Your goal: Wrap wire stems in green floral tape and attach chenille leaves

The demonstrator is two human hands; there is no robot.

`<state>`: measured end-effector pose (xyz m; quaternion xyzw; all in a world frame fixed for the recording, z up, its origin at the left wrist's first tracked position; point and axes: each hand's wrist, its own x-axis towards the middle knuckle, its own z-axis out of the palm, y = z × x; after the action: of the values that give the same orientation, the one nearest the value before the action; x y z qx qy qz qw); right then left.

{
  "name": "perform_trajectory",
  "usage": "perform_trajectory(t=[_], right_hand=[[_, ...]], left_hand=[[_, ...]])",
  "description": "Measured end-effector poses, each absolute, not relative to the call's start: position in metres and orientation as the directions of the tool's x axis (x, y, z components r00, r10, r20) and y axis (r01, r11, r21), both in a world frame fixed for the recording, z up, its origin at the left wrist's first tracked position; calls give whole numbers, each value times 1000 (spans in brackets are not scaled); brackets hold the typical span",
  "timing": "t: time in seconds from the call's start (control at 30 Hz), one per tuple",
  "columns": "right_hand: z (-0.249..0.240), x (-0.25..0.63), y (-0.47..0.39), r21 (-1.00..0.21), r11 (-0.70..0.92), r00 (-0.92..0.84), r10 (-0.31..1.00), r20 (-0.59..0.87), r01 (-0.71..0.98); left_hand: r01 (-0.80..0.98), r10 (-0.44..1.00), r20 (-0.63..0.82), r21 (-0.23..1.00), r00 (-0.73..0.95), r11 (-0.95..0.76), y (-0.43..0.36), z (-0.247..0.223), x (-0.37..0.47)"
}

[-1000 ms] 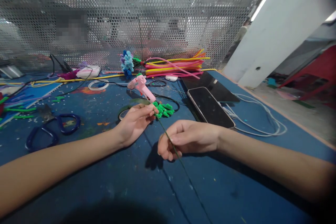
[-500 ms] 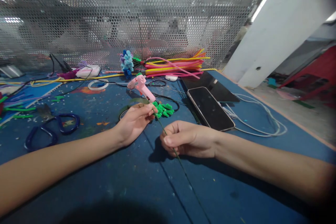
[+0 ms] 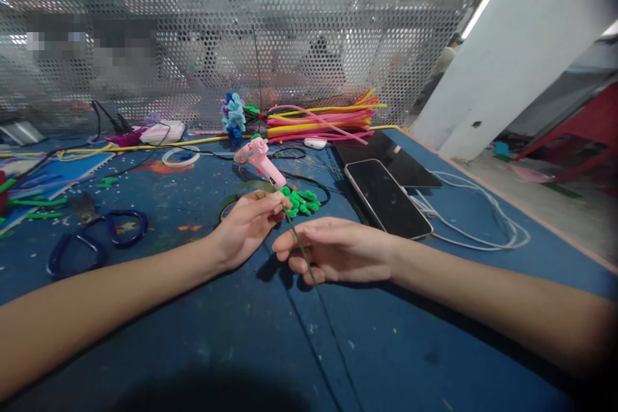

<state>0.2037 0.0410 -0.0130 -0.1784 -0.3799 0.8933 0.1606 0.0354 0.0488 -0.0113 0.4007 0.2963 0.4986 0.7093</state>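
My left hand [image 3: 251, 222] pinches the upper end of a thin green wire stem [image 3: 324, 309] between thumb and fingers. The stem slants down toward me over the blue table [image 3: 232, 341]. My right hand [image 3: 333, 251] is loosely open beside it, thumb lifted and fingers apart, with the stem passing across the fingers. Just past my left fingertips lie green fuzzy pipe-cleaner pieces [image 3: 302, 201]. A pink glue gun [image 3: 263, 161] rests behind them. Part of a ring-shaped roll of green tape [image 3: 232, 201] shows behind my left hand.
Blue-handled scissors [image 3: 125, 228] lie at left. A phone [image 3: 389, 199] sits on a dark tablet [image 3: 410, 164] at right, near a coiled white cable [image 3: 512, 232]. Behind are pipe cleaners [image 3: 323, 122], blue fuzzy flowers [image 3: 234, 116] and a perforated metal screen [image 3: 193, 45].
My right hand has loosened its pinch on the stem and its fingers have opened, moving slightly left. The stem's lower end has swung left. My left hand stays in place.
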Motion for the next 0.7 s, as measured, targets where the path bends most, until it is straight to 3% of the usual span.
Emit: perform_trajectory(t=[0.1,0.37,0.7], right_hand=[[-16,203,42,-753,-637,-886,432,-169,-167],[-12,195,35,-774,-607,-764,583,-278,-182],[-11,192,32,-764,-616,-722,616,-316,-191]], left_hand=[[-491,949,1,856,314,161,49,-13,36],[-478,951,-4,864,310,160,50,-12,37],[-487,953,-2,859,303,157,51,-14,39]])
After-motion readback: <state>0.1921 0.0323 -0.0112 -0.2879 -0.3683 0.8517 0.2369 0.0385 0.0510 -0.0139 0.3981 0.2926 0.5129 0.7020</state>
